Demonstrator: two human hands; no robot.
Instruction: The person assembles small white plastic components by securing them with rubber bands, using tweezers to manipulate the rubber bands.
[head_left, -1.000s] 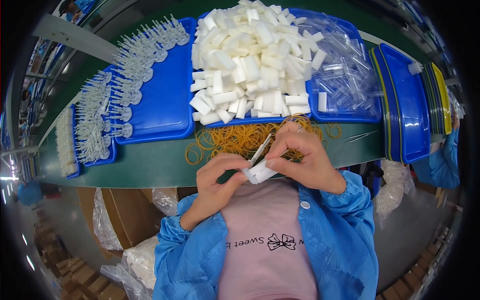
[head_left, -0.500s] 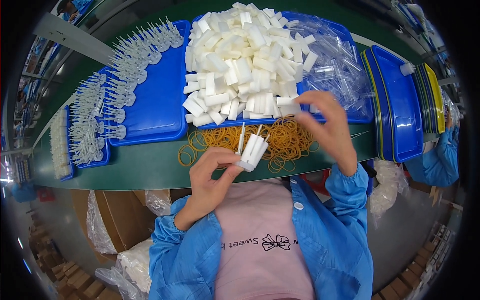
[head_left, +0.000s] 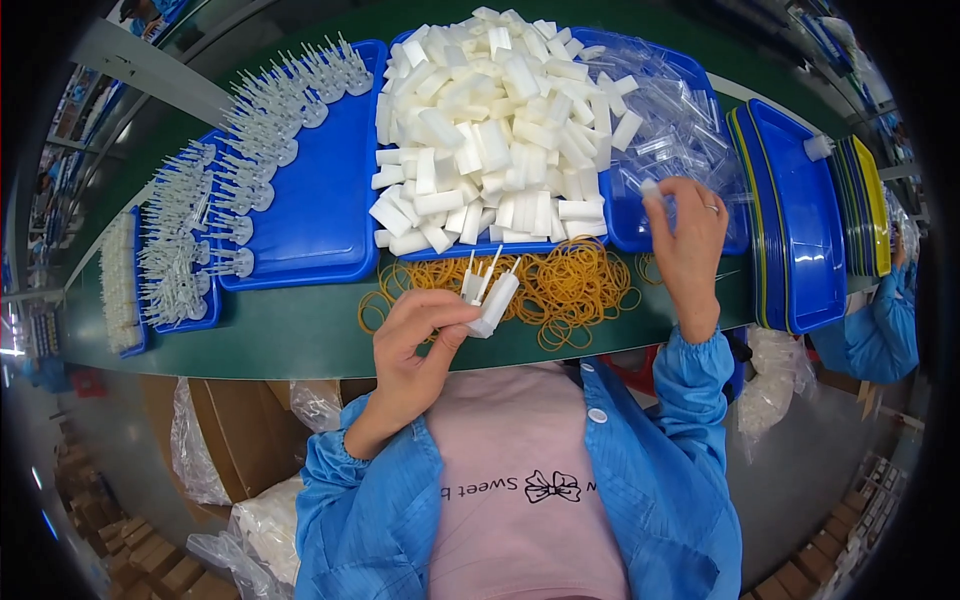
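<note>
Head view: at the left, white stemmed parts [head_left: 180, 240] are stood on blue trays [head_left: 315, 215]. A pronged piece [head_left: 486, 327], its prongs pointed away, is pinched between thumb and fingers of the left hand [head_left: 422, 332], near the block heap [head_left: 495, 150] and rubber bands [head_left: 580, 292]. A small white bit [head_left: 650, 188] is pinched at the right hand's [head_left: 690, 232] fingertips, over clear tubes [head_left: 675, 130].

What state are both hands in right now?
Left hand: closed, holding a white pronged base with foam blocks.
Right hand: closed, pinching a white foam block.
</note>
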